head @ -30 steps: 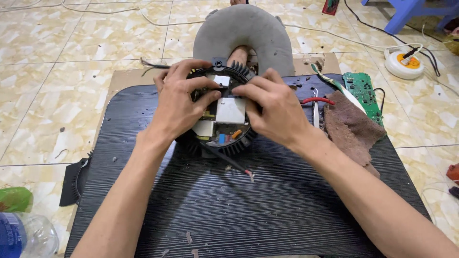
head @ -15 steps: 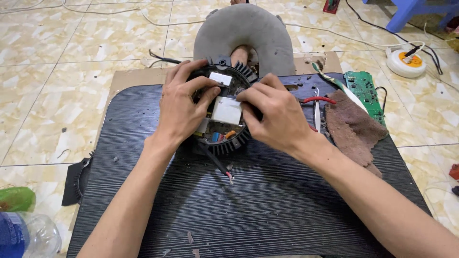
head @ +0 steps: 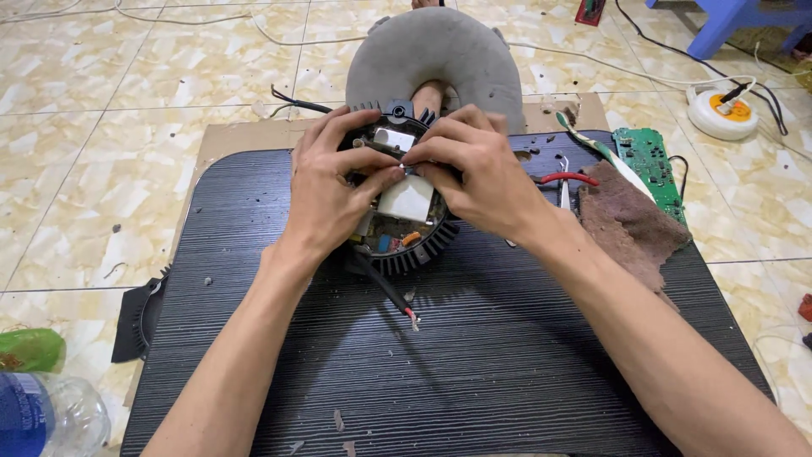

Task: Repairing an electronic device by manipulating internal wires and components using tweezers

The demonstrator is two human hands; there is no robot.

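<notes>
Gripping a round black finned housing (head: 404, 222) from both sides, a person's left hand (head: 326, 190) and right hand (head: 478, 173) close around it, fingertips meeting over a white boxy component (head: 408, 200) seated among small parts inside. The hold from opposite rims appears meant to steady the housing while the fingers work at its centre. It rests on a black ribbed mat (head: 440, 355) that covers the low counter, probably to stop parts sliding. A black cable with a red tip (head: 391, 292) trails from the housing toward the person. Just beyond the housing lies a grey ring-shaped cushion (head: 436, 51). Right of the housing sit red-handled pliers (head: 565, 179), a brown rag (head: 630, 224) and a green circuit board (head: 647, 165), all within reach. Far left of it, on the tiled floor (head: 93, 135), lies a clear plastic bottle (head: 46, 419).
</notes>
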